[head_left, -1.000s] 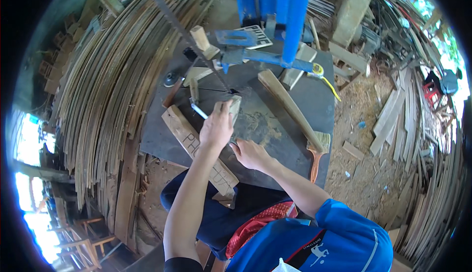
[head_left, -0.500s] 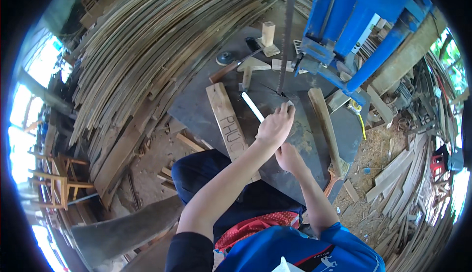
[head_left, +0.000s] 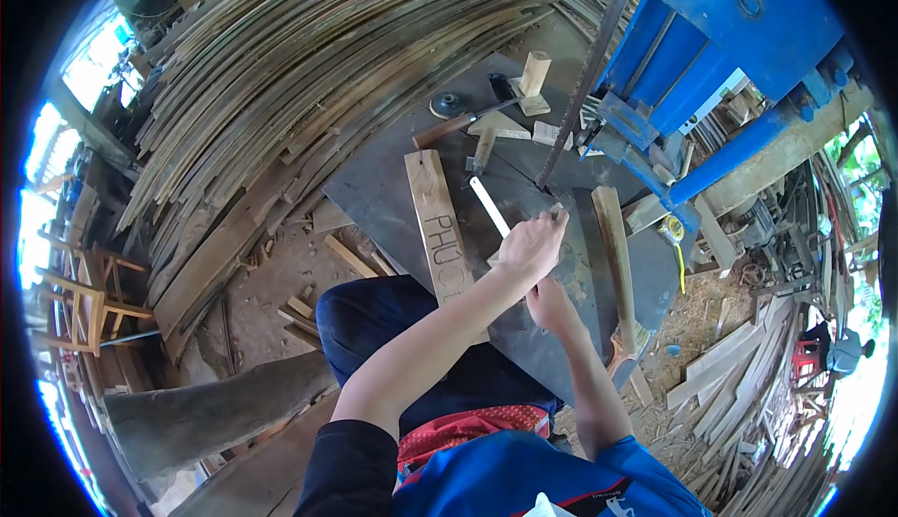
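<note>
My left hand (head_left: 530, 249) is wrapped over a small light wooden piece (head_left: 558, 211) just in front of the upright saw blade (head_left: 580, 104). Behind it, my right hand (head_left: 546, 304) is closed low down, partly hidden, so what it grips is unclear. A white ruler-like strip (head_left: 487, 204) lies beside my left hand on the dark saw table (head_left: 365, 190). A long board (head_left: 430, 194) with hand-drawn lettering lies left of both hands, and a narrow wooden bar (head_left: 613, 246) to their right. A brown-handled tool (head_left: 440, 132), a paintbrush (head_left: 625, 349) and a yellow tape measure (head_left: 672, 229) also rest on the table.
The blue saw machine (head_left: 767, 12) rises at the upper right. Long planks (head_left: 271, 78) are piled at the left and back. Wooden chairs (head_left: 79, 311) stand at the left edge. Loose boards (head_left: 711, 367) and a red stool (head_left: 806, 360) are at the right.
My view has swung, so table and machine appear farther right, with more of the plank pile showing. Both hands stay closed near the blade, in much the same place on the table.
</note>
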Action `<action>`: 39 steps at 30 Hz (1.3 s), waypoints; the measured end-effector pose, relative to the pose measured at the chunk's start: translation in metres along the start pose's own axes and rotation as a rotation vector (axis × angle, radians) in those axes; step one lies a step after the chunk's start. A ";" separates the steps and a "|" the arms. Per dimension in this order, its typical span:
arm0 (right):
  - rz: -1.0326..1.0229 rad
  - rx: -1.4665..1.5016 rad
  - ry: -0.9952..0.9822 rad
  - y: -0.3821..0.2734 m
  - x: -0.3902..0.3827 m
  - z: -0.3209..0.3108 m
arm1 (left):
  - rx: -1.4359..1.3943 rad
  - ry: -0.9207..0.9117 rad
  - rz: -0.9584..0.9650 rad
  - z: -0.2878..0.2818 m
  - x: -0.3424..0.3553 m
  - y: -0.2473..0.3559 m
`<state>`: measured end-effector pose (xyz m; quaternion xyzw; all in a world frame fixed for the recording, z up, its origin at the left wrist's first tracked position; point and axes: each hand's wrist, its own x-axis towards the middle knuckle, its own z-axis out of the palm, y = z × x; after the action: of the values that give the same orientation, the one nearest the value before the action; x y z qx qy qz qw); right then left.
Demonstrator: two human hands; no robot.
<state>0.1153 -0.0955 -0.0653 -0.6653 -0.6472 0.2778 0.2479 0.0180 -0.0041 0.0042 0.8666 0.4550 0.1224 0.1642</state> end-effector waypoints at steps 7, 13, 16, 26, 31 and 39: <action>0.028 -0.002 -0.082 -0.006 -0.002 -0.005 | -0.089 -0.022 -0.018 -0.013 -0.004 0.004; 0.082 -0.115 -0.111 -0.005 0.012 0.006 | -0.503 0.384 0.135 -0.038 -0.008 -0.018; 0.046 -0.090 -0.078 0.001 0.014 0.012 | -0.994 0.355 0.310 -0.077 -0.041 -0.006; 0.052 -0.130 -0.005 0.035 0.018 0.036 | -1.463 0.041 1.246 -0.220 -0.150 0.044; 0.107 -0.120 -0.071 -0.011 0.014 0.023 | -1.431 0.310 1.116 -0.225 -0.162 0.046; 0.191 -0.172 -0.062 -0.002 0.000 0.005 | -1.389 0.244 1.288 -0.226 -0.151 0.052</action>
<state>0.1107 -0.0956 -0.0676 -0.7337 -0.6096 0.2640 0.1423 -0.1085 -0.1174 0.2224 0.6407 -0.2697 0.5215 0.4947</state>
